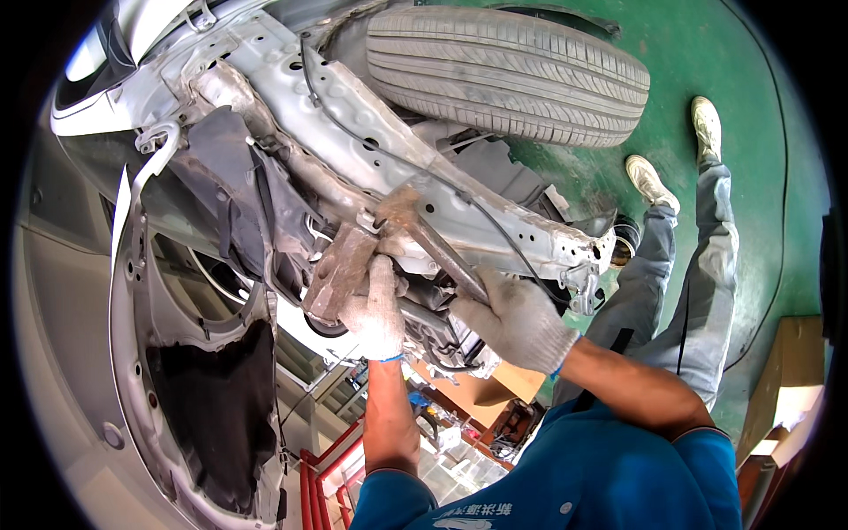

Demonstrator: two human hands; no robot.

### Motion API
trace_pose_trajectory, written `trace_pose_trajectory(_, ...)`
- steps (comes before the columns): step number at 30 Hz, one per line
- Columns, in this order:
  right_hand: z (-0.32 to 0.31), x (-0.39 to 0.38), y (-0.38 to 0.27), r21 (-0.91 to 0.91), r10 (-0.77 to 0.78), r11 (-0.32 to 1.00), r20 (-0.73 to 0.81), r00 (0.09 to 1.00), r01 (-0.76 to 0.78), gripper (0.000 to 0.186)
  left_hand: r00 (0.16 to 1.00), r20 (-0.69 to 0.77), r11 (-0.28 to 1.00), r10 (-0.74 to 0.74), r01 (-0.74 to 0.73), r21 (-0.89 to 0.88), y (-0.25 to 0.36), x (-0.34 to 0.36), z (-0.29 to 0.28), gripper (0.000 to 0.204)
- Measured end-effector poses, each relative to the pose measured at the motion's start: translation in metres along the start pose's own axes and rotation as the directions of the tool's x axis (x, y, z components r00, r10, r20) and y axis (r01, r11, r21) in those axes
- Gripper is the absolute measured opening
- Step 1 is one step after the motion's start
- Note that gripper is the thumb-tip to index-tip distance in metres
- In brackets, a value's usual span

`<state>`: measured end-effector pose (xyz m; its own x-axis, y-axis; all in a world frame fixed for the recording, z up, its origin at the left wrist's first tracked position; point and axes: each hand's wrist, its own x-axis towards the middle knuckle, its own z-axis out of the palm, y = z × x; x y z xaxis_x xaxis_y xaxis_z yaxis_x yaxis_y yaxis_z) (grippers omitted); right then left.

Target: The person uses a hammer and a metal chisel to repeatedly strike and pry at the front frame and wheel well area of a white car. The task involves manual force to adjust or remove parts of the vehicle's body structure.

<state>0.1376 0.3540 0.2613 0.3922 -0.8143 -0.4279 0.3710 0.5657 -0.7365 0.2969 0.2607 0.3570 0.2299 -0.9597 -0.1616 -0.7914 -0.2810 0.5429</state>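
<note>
My left hand (375, 318), in a pale knit glove, grips a worn, rusty metal block (337, 274) against the car's grey body structure. My gloved right hand (512, 320) is closed round the handle of a metal hammer (442, 247). The hammer's head lies just above and right of the block, by a bolt on the inner rail (300, 168); whether they touch I cannot tell. A thin black cable (415, 172) runs along the silver panel (477, 221) above my hands.
A tyre (503, 75) lies at the top beside the bodywork. A detached-looking panel with black lining (208, 415) is at left. My legs and shoes stand on the green floor (751, 221). Cardboard boxes (782, 380) sit at lower right, a red rack (322, 477) at bottom.
</note>
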Motion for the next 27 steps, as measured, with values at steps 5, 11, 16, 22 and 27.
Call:
trace_pose_trajectory(5,-0.037,-0.017,-0.019,0.070,-0.248,0.952,-0.392,0.886,0.297,0.031,1.000,0.020,0.998,-0.002,0.003,-0.057,-0.006,0.002,-0.002,0.011)
trace_pose_trajectory(11,0.020,-0.005,0.009,-0.237,-0.058,0.971,-0.088,0.994,0.035,0.034,0.998,-0.038,0.997,-0.054,0.052,-0.049,-0.004,-0.001,0.000,0.012)
trace_pose_trajectory(16,0.030,-0.004,0.017,-0.035,-0.088,0.996,-0.181,0.980,0.083,0.037,0.994,-0.095,0.997,0.050,-0.044,0.066,0.002,-0.004,-0.003,0.032)
trace_pose_trajectory(22,0.014,-0.012,0.015,0.112,-0.119,0.982,-0.271,0.955,0.154,0.037,0.989,-0.145,0.996,0.008,-0.021,-0.087,-0.011,-0.011,0.006,0.028)
trace_pose_trajectory(27,0.033,-0.001,0.025,-0.109,-0.148,0.985,-0.117,0.982,0.136,0.046,0.987,-0.136,0.996,0.083,-0.080,0.028,-0.010,-0.013,0.002,0.029)
